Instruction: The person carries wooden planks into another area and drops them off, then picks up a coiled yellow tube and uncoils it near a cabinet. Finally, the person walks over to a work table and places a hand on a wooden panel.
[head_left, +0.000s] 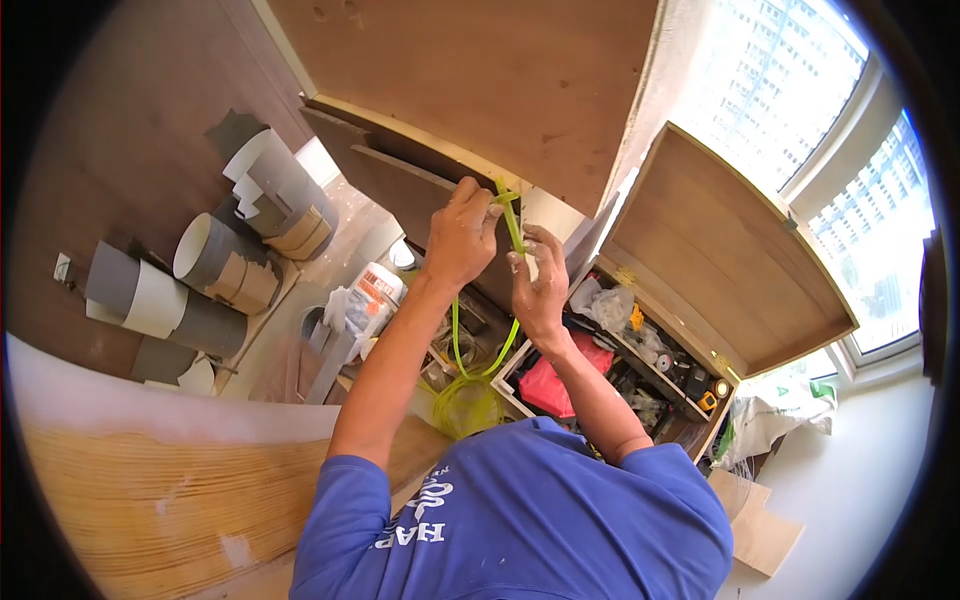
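Observation:
Yellow-green plastic twine (509,222) runs between my two hands, with a looped or knotted part at its top. My left hand (462,235) is closed, its fingertips pinching the twine near that loop. Slightly lower and to the right, my right hand (541,285) pinches the same twine between thumb and fingers. Two strands hang below my hands to a loose, tangled bundle of the twine (466,408) in front of my blue shirt. The exact grip points are partly hidden by my fingers.
A large brown wooden panel (480,80) stands ahead. At right, an open wooden toolbox (715,405) holds tools, bags and a red item. Rolls of grey sheet (207,255) stand at left, near a white bucket (375,295). A white sack (780,415) lies by the window.

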